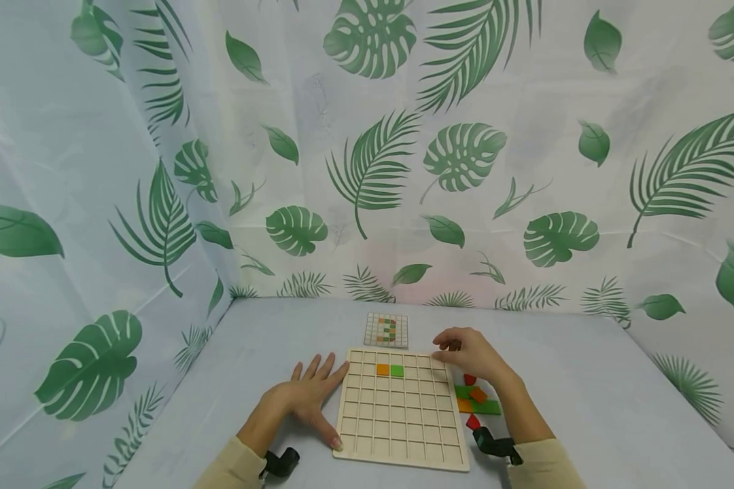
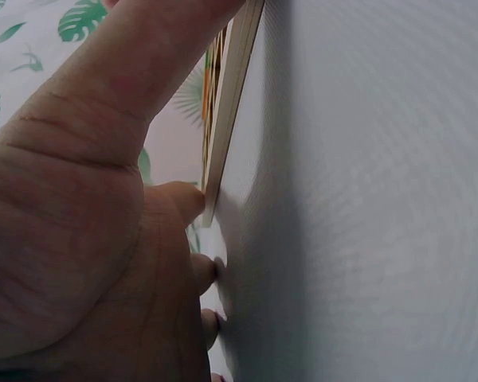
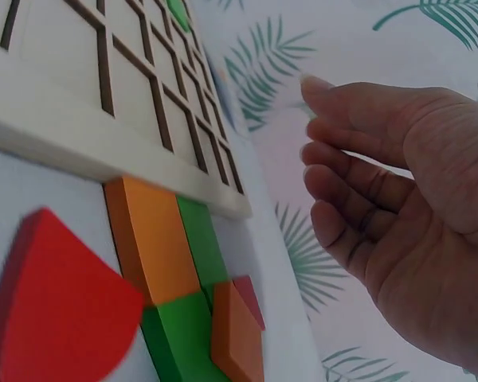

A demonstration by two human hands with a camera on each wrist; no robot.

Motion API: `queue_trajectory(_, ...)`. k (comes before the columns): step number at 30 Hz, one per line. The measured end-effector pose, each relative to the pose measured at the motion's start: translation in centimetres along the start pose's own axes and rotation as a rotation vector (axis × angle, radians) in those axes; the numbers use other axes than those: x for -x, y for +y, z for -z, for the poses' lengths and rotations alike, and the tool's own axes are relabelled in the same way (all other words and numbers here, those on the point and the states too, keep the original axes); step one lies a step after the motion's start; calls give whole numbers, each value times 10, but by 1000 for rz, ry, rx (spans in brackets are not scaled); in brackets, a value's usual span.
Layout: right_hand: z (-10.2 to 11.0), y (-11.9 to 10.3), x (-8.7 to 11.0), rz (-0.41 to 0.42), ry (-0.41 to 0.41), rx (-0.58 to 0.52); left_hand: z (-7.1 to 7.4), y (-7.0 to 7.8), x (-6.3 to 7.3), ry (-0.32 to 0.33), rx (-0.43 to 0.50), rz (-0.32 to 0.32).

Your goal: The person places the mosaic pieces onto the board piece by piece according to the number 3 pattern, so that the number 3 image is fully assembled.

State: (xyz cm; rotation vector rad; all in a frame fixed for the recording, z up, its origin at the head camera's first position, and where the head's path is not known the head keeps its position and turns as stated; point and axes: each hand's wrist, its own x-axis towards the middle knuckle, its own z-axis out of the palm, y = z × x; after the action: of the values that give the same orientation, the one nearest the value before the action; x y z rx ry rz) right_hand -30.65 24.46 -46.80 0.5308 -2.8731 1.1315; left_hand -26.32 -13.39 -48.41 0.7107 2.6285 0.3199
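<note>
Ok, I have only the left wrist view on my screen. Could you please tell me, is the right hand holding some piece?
Observer: No piece shows in the right hand; its fingers are loosely curled.
Operator: Thank you. And what is already placed?
Observer: An orange square and a green square lie side by side in the grid board.
Operator: I understand. And where is the rest?
Observer: Loose red, orange and green pieces lie beside the board's right edge.
</note>
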Motion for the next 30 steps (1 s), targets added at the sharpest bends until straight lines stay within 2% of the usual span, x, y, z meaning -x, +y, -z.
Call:
queue_trajectory(9, 12, 13, 8, -58, -70, 15, 0, -1, -1, 0, -2, 0)
queue_trajectory(20, 21, 26, 14, -142, -95, 8, 0, 3, 0, -2, -16, 17)
queue_trajectory(30, 28, 29, 25, -199, -109, 50, 0, 1, -1, -4, -11, 9)
